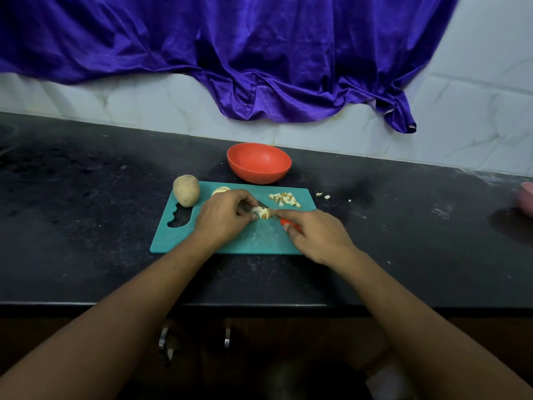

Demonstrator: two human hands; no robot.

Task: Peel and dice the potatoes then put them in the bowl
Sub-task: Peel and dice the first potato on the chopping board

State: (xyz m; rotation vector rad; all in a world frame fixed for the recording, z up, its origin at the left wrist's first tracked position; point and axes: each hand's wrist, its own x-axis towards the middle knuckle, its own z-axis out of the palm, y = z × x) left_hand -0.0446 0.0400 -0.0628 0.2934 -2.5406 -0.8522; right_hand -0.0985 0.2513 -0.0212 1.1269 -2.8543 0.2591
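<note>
Two bare hands at mid-frame: left hand [222,219], right hand [318,239]. The left forearm [129,313] ran in from the lower left corner and the right forearm [418,313] from the lower right. Both were uncovered along their whole visible length. A dark blurred mass [302,379] sat at bottom centre; could not tell whether it was clothing.

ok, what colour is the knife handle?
Red; the knife handle shows best in the head view, in the right hand.
</note>
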